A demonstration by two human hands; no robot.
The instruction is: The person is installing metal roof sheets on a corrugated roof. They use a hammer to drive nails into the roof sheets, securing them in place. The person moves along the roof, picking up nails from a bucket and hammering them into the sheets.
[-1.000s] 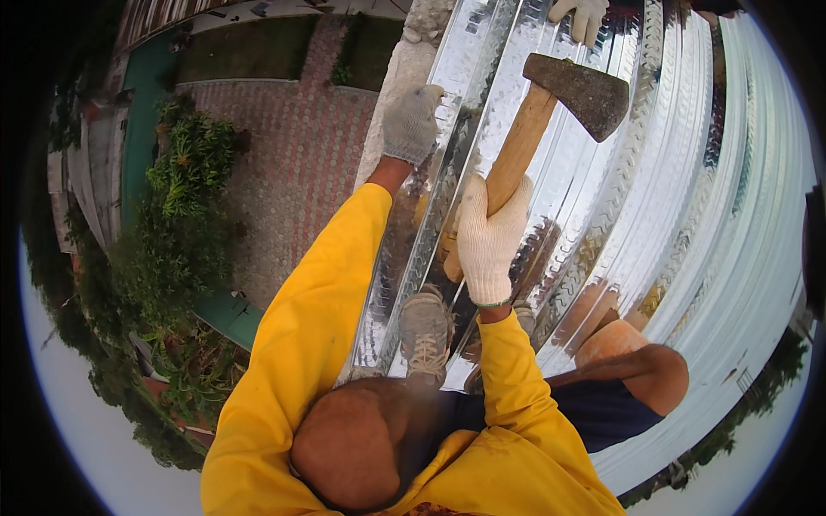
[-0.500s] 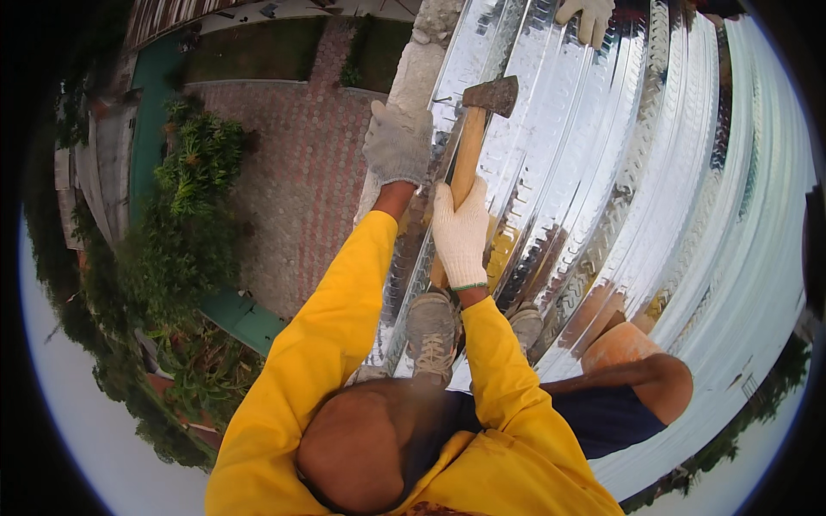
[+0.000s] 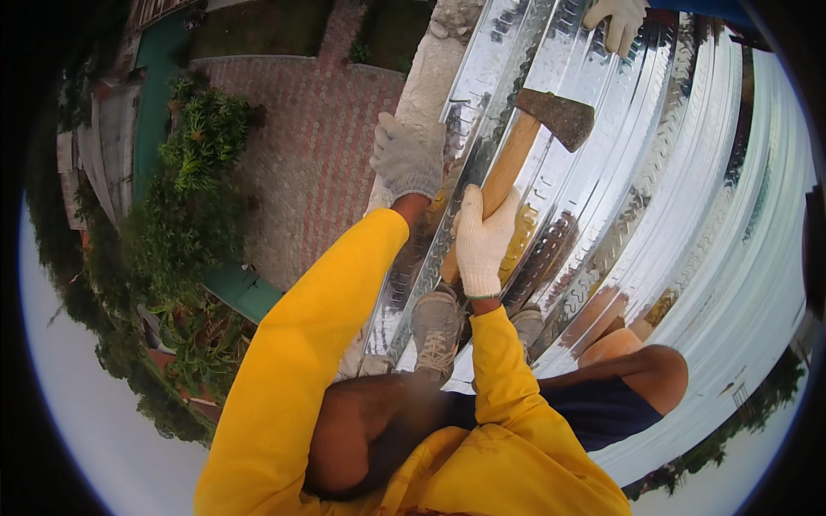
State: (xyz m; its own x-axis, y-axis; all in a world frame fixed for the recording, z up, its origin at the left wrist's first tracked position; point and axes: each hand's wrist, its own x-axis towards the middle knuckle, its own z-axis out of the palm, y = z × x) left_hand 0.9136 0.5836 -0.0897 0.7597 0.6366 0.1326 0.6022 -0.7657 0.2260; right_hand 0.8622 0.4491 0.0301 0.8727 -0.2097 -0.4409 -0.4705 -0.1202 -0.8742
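Observation:
My right hand [image 3: 486, 241], in a white knit glove, is wrapped around the wooden handle of a hatchet [image 3: 509, 165]. Its dark, worn steel head points away from me and to the right, above shiny corrugated metal sheets [image 3: 594, 185]. At the left edge of the sheets, my left hand [image 3: 409, 159] in a dirty grey glove lies at the rough concrete wall top [image 3: 428, 77], fingers apart and holding nothing visible. Just beyond it, a bent nail [image 3: 460, 101] stands on the sheet's edge strip.
Another person's gloved hand [image 3: 618, 21] with a blue sleeve rests on the sheets at the far end. My shoe [image 3: 436, 331] stands on the metal near the edge. Left of the wall, far below, lie a paved yard [image 3: 292, 172] and green bushes [image 3: 202, 142].
The hatchet has tilted, its head moving right and turning away from the wall edge. My left hand remains at the wall. The other person's hand stays on the sheets.

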